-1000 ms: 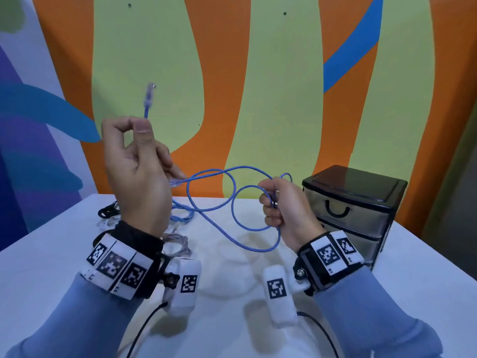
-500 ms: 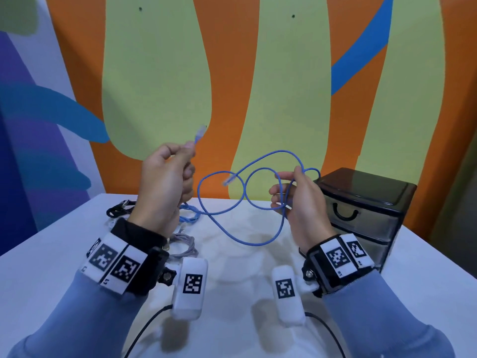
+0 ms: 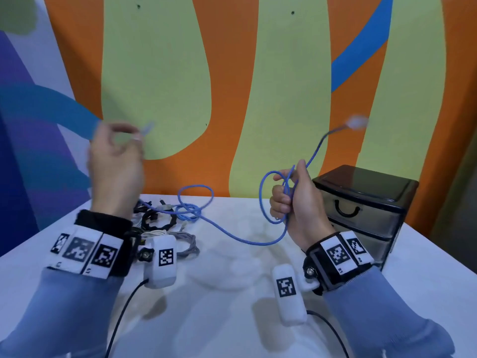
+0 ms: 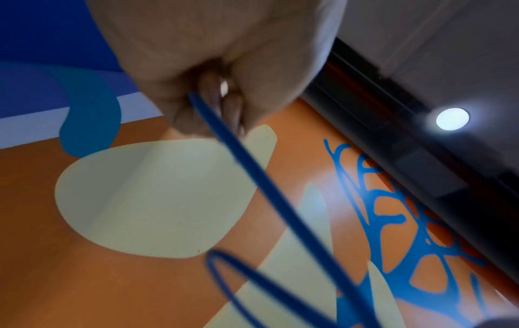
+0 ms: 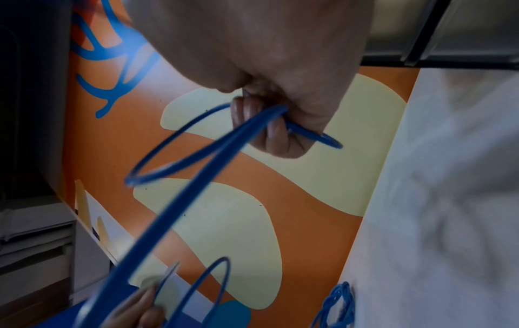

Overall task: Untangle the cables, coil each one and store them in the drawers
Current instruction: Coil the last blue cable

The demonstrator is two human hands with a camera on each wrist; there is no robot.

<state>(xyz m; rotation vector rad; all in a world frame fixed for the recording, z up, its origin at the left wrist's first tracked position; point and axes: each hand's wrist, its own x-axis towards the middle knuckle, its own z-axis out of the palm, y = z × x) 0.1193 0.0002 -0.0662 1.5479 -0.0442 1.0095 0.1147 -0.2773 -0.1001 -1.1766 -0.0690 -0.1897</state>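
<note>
A blue network cable [image 3: 192, 211] lies knotted on the white table [image 3: 232, 319] and runs to both raised hands. My right hand [image 3: 286, 192] grips a few loops of it beside the drawer unit. One clear plug [image 3: 357, 122] sticks up and to the right from that fist. My left hand [image 3: 131, 138], blurred and held high at the left, pinches the other end just below its clear plug [image 3: 147, 129]. In the left wrist view my fingers [image 4: 179, 106] curl round the blue cable [image 4: 266, 188]. In the right wrist view my fingers [image 5: 269, 133] close on the blue loops [image 5: 179, 162].
A dark two-drawer unit [image 3: 361, 202] stands at the right with both drawers closed. A pile of black cable [image 3: 157, 220], grey cable [image 3: 185, 245] and white cable lies behind my left wrist. The painted wall runs close behind the table.
My hands have drawn apart, the left up and to the left, the right towards the drawers. The big blue loops between them have pulled out, and one plug end now whips up above the right fist.
</note>
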